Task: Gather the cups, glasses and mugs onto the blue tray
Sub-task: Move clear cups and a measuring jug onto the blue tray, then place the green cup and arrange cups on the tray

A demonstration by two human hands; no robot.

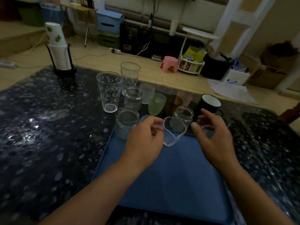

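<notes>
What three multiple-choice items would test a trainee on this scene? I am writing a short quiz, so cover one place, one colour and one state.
1. Where does the stack of paper cups stand?
A. far left of the table
B. on the tray
C. on the floor

2. What colour is the frosted cup in the middle of the group?
A. red
B. green
C. white

3. What is the left hand doing?
A. lying flat on the table
B. holding a clear glass over the blue tray
C. gripping the black mug

Answers: 1 A, the stack sits in a holder at the far left; 2 B, it is pale green; 3 B, its fingers curl on the tilted glass.
</notes>
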